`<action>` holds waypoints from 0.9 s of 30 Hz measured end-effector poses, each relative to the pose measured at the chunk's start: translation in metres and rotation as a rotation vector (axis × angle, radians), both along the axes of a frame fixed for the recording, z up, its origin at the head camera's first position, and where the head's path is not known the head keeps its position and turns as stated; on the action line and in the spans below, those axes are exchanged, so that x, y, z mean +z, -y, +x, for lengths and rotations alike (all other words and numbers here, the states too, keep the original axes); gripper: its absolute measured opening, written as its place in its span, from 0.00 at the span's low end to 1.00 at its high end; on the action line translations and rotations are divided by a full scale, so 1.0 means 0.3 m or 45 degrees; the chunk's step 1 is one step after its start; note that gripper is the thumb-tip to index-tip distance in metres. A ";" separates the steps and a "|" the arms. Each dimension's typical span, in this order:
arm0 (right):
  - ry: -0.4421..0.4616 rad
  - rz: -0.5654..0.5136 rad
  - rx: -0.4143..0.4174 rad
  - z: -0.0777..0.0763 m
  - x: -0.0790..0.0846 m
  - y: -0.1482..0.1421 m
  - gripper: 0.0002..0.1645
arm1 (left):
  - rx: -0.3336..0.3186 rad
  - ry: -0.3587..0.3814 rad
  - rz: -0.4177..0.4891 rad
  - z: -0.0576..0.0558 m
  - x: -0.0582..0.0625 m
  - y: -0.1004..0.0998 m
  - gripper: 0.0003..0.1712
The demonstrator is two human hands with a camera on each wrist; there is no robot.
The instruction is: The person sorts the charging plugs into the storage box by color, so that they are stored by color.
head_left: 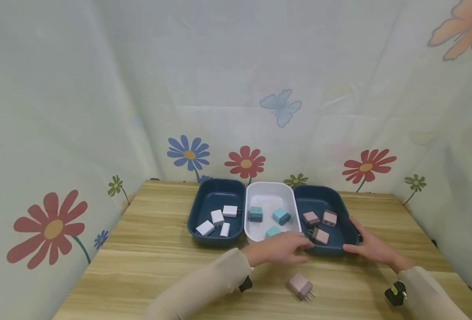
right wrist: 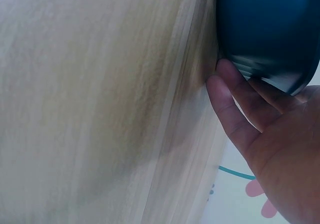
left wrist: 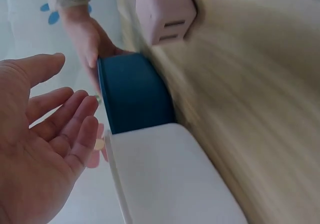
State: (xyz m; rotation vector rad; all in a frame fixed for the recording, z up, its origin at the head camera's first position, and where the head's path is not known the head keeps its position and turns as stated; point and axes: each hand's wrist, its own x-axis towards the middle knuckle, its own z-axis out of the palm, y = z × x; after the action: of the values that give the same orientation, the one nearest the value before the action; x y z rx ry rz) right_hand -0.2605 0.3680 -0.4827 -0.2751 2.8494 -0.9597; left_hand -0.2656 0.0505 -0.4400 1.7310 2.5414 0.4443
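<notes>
My left hand [head_left: 281, 248] is held over the front of the white bin [head_left: 273, 189], its fingers loosely bent around nothing. At the right dark-blue bin [head_left: 317, 192], my right hand [head_left: 373, 245] touches the right side and front corner; in the right wrist view its fingertips [right wrist: 220, 86] sit low against the bin wall. Three pink chargers [head_left: 329, 218] lie in that bin. The white bin has teal chargers [head_left: 256, 214], one partly behind my left hand. On the table in front lies another pink charger [head_left: 300, 285], prongs toward the lower right.
Several white chargers [head_left: 217, 217] lie in the left dark-blue bin [head_left: 216, 186]. All three bins stand side by side on the wooden table [head_left: 155, 262], near its back edge. Behind them hangs a floral curtain [head_left: 219, 89]. A dark camera [head_left: 396, 293] is worn on my right wrist.
</notes>
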 end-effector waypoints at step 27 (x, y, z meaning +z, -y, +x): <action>0.021 -0.004 -0.003 0.005 0.015 0.007 0.64 | -0.044 0.146 -0.185 0.065 -0.078 0.026 0.35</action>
State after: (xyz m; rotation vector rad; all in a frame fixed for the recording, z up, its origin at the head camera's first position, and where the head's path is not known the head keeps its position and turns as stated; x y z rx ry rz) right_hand -0.2591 0.3660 -0.4783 -0.2627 2.8347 -0.9621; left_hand -0.2462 0.0427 -0.4635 1.6467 2.3961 0.3381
